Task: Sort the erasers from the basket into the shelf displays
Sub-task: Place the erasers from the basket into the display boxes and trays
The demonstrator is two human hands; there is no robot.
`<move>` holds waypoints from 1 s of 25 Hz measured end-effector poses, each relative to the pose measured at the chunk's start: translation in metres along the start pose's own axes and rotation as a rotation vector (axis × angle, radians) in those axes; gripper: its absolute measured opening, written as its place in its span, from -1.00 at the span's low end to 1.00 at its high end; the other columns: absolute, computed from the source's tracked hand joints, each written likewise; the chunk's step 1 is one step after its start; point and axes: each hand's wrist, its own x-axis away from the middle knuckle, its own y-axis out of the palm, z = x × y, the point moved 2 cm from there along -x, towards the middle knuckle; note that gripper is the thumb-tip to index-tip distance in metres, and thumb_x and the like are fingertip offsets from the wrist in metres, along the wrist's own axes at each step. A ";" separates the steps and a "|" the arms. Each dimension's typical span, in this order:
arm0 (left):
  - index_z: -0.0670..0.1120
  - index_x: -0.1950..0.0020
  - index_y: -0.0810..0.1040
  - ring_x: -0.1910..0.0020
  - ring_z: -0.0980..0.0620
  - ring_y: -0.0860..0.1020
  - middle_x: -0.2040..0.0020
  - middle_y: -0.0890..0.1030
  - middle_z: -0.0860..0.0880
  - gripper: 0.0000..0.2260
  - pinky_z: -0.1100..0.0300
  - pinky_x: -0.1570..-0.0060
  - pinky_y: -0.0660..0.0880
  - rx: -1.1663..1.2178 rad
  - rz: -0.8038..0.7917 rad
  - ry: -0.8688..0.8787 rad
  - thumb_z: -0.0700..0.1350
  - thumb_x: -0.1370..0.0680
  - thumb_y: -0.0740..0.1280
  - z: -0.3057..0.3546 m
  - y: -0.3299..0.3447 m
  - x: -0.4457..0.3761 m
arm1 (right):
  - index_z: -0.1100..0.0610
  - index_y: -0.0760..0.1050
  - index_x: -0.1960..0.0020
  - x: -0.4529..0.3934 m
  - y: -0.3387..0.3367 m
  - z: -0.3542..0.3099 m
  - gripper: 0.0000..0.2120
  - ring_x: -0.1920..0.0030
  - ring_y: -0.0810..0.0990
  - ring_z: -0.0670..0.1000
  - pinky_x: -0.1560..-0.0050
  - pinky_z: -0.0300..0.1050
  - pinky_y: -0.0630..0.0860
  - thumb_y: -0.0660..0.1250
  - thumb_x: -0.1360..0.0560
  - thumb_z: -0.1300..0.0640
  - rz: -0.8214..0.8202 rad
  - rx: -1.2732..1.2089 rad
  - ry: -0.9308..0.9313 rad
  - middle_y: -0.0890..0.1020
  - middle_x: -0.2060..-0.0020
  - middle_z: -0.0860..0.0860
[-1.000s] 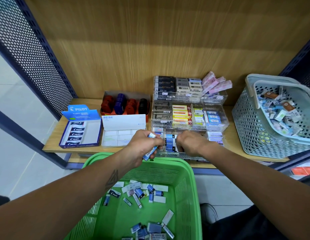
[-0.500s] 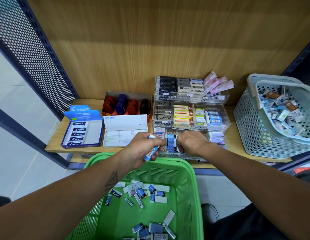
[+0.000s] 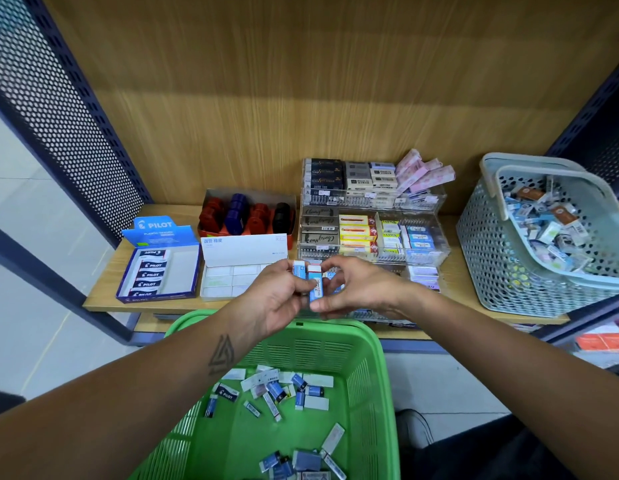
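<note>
Eraser (image 3: 316, 285) between both hands' fingertips

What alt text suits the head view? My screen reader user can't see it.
Two bare hands, left hand and right hand, together hold small blue-and-white erasers above a green plastic basket of loose erasers, before a wooden shelf with clear acrylic display trays.
</note>
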 end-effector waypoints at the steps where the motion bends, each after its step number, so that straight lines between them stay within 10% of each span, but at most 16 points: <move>1: -0.30 -0.10 0.47 0.19 -0.16 0.70 0.05 0.64 -0.30 -0.71 -0.01 0.26 0.67 0.010 0.007 0.014 -0.59 -0.51 0.16 -0.002 0.001 -0.001 | 0.10 0.37 -0.23 -0.005 0.001 0.003 -0.46 0.37 0.60 -0.12 0.32 -0.26 0.54 0.56 -0.37 0.30 0.063 0.098 -0.013 0.60 0.23 0.02; 6: -0.22 -0.11 0.47 0.13 -0.14 0.70 0.00 0.67 -0.27 -0.75 -0.07 0.14 0.66 0.047 0.006 0.028 -0.50 -0.56 0.21 0.000 0.005 -0.002 | 0.06 0.48 -0.26 -0.022 -0.012 0.010 -0.43 0.17 0.64 0.07 0.01 0.11 0.63 0.53 -0.28 0.26 0.261 0.326 -0.069 0.65 0.19 0.02; 15: -0.35 -0.13 0.52 0.00 -0.25 0.67 -0.07 0.62 -0.33 -0.83 -0.05 0.10 0.67 -0.055 0.042 0.005 -0.47 -0.56 0.27 -0.006 0.013 -0.005 | 0.10 0.66 -0.06 -0.004 -0.038 0.020 -0.74 0.08 0.55 -0.01 0.01 -0.12 0.49 0.55 -0.39 0.12 0.373 0.766 -0.292 0.60 0.06 -0.03; 25: -0.28 -0.17 0.56 0.21 -0.08 0.60 0.10 0.60 -0.18 -0.81 0.14 0.26 0.60 -0.072 -0.124 -0.085 -0.23 -0.62 0.26 0.002 0.041 -0.004 | 0.08 0.63 -0.03 -0.004 -0.172 0.051 -0.84 0.05 0.63 0.19 0.07 -0.03 0.53 0.43 -0.45 0.18 0.878 1.088 0.096 0.68 0.07 0.13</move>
